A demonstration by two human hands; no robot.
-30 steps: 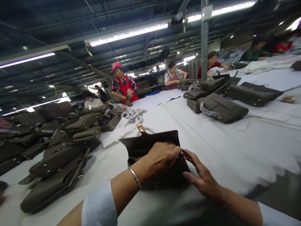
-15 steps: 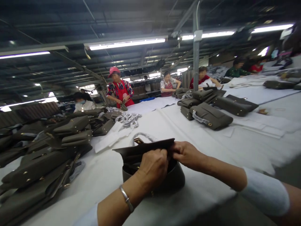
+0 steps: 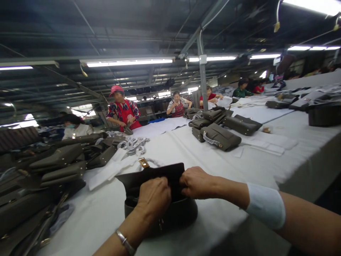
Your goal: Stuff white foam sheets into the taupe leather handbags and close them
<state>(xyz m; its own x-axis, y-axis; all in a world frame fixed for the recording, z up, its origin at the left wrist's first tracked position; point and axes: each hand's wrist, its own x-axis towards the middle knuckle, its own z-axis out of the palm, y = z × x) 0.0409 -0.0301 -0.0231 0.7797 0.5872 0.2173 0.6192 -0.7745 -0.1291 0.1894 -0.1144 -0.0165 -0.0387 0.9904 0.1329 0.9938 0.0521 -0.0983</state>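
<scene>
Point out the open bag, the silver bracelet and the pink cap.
Open bag (image 3: 179, 215): head view, on its dark front.
Silver bracelet (image 3: 124, 242): head view, on the middle of its visible band.
Pink cap (image 3: 116, 88): head view, on its crown.

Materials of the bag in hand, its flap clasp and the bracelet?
Bag: leather or imitation, can't tell which; smooth, dark, dull surface holding its shape. Clasp: probably metal, gold-toned, shiny. Bracelet: likely metal, silver-coloured, polished highlights.

Open bag (image 3: 188, 212) dk grey-brn, clasp (image 3: 144, 163) gold, table cover (image 3: 226, 170) wht, cap (image 3: 116, 89) pink, apron (image 3: 128, 117) red, patterned shirt (image 3: 135, 111) multicol.
</scene>
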